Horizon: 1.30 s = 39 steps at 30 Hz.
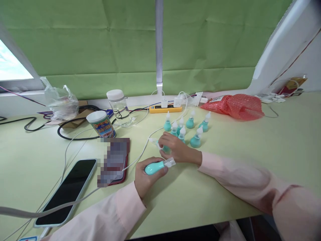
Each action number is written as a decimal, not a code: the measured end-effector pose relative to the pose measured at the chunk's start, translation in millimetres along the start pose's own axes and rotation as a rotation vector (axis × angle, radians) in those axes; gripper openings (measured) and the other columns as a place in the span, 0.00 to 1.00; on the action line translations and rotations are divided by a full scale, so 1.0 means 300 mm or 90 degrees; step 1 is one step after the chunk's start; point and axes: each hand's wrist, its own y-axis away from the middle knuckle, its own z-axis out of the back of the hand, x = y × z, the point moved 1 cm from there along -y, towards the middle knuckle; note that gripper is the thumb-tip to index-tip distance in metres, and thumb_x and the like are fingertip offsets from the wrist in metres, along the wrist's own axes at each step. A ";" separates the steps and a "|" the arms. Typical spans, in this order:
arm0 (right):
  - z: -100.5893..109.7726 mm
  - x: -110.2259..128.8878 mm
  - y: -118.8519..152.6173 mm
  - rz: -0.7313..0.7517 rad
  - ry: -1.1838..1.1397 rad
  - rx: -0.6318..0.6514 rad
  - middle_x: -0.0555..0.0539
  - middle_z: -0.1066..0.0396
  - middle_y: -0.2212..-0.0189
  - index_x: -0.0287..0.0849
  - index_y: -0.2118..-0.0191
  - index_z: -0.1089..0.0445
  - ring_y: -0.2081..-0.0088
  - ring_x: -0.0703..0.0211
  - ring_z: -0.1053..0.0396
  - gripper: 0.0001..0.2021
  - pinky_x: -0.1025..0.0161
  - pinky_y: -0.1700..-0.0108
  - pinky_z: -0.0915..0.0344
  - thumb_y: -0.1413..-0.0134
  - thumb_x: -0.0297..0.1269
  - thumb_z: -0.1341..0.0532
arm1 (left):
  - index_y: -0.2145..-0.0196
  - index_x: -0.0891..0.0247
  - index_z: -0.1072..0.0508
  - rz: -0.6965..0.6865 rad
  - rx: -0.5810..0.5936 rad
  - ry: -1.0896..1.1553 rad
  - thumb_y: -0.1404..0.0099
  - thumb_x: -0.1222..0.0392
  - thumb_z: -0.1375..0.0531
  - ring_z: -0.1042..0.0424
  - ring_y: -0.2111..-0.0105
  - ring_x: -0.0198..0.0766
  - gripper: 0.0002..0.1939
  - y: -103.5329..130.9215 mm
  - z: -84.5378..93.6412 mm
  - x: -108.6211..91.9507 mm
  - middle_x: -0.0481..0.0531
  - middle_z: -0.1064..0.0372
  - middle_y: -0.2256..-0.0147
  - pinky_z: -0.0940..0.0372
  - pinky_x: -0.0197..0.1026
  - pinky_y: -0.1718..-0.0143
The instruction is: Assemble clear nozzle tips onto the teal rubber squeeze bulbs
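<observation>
My left hand [144, 180] is closed around a teal bulb nasal aspirator [154, 168], its short clear tip pointing right. Just beyond it, my right hand [175, 147] grips another teal aspirator [167, 149] whose translucent nozzle points left; the fingers hide part of its bulb. Several more aspirators stand upright on the table behind and right of my right hand, among them one [195, 141] near the wrist and one [167, 125] at the back. My right hand partly covers the nearest ones.
A dark-screened phone [70, 190] and a red-cased phone [117, 160] lie left, with white cables across them. Behind stand a snack tub [103, 125] and clear jar [121, 110]. An orange power strip [167, 109] and red bubble-wrap bundle [235, 106] lie along the back.
</observation>
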 end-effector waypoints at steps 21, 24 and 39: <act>0.059 0.007 0.183 -0.409 -0.755 -0.055 0.48 0.26 0.73 0.40 0.69 0.31 0.66 0.55 0.29 0.15 0.59 0.63 0.31 0.72 0.27 0.33 | 0.75 0.70 0.27 0.137 0.080 0.126 0.58 0.63 0.35 0.43 0.84 0.29 0.10 -0.038 -0.012 0.013 0.46 0.38 0.85 0.47 0.34 0.81; 0.056 0.003 0.188 -0.416 -0.718 -0.047 0.48 0.26 0.72 0.41 0.69 0.28 0.69 0.55 0.28 0.16 0.61 0.64 0.30 0.74 0.28 0.32 | 0.76 0.70 0.28 0.149 0.109 0.147 0.59 0.62 0.35 0.42 0.84 0.30 0.10 -0.037 -0.014 0.015 0.47 0.37 0.85 0.46 0.34 0.81; 0.050 0.045 0.187 -0.508 -0.670 -0.127 0.48 0.26 0.75 0.42 0.76 0.26 0.71 0.54 0.28 0.13 0.63 0.69 0.30 0.80 0.25 0.32 | 0.75 0.70 0.29 0.139 0.126 0.176 0.58 0.61 0.35 0.41 0.84 0.30 0.11 -0.041 -0.011 0.025 0.47 0.37 0.85 0.46 0.35 0.81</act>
